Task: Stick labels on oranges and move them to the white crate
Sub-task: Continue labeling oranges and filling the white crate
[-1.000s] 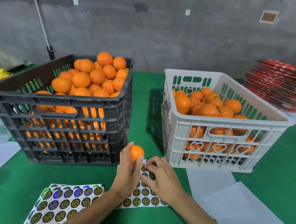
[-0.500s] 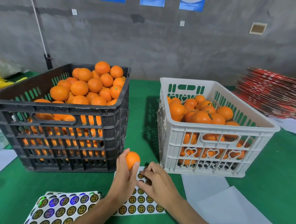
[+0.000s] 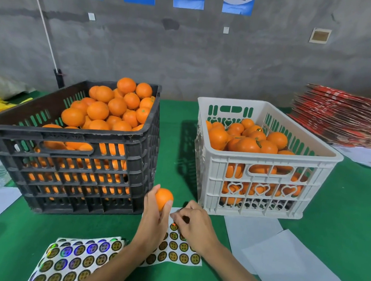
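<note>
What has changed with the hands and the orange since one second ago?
Little. The left hand keeps holding the orange above the label sheet. The right hand stays on that sheet, its fingers still picking at a label. Both crates stay put; only the camera tilted up.

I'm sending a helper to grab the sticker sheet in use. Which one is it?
On the green table, look between the black crate and white crate. The sticker sheet lies flat under both hands, unlike the fanned stack to its left.
</note>
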`<state>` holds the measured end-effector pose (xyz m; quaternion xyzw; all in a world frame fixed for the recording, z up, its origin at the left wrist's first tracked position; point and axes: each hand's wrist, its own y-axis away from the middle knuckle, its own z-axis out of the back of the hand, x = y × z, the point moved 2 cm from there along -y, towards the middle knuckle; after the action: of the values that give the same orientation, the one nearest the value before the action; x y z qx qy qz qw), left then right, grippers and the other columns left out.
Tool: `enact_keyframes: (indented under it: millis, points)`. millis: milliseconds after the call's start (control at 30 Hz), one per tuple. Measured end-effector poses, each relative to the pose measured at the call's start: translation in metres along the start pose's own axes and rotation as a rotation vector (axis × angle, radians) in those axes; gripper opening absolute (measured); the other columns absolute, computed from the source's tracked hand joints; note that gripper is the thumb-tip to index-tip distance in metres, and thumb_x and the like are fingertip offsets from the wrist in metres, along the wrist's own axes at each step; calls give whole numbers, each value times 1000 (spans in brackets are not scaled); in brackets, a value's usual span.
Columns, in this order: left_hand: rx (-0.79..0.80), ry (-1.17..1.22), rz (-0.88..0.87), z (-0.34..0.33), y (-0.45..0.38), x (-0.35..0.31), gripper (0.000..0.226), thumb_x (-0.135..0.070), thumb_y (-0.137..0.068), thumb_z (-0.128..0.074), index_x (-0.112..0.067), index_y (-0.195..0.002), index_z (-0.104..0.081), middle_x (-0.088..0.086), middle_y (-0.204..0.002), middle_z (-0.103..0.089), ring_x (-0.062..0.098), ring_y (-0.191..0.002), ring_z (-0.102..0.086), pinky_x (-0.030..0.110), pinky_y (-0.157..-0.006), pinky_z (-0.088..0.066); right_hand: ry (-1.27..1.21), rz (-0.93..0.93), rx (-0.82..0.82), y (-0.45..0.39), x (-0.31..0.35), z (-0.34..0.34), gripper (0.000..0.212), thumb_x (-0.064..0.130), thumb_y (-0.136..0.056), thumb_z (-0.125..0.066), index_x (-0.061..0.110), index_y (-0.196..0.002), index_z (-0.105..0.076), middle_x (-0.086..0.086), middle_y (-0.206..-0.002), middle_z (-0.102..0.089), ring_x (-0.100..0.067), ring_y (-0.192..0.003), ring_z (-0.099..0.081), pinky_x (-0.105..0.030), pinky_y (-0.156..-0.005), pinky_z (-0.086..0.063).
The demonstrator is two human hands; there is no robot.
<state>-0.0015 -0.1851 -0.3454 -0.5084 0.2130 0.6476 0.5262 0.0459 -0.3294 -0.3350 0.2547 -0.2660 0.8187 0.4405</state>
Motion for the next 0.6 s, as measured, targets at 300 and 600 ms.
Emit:
enact_keyframes:
  millis: [300, 600]
  points:
    - [31, 134, -81, 8, -12, -46, 49, -43, -99, -50, -54, -140, -26, -21, -142, -36, -10, -125, -47, 13, -98, -43, -54, 95, -398, -14, 63, 53, 22, 32, -103, -56, 24, -108, -77, 14, -99, -58, -3, -87, -58, -22, -78, -51]
    - [32, -99, -502, 53, -70, -173, 87, -18, -99, -50, -41, -159, 8, -28, -165, 1, -17, -146, -8, 6, -115, -14, -65, 190, -493, -51, 146, 148, 57, 51, -97, -59, 17, -142, -49, -3, -128, -65, -18, -109, -65, -36, -93, -54]
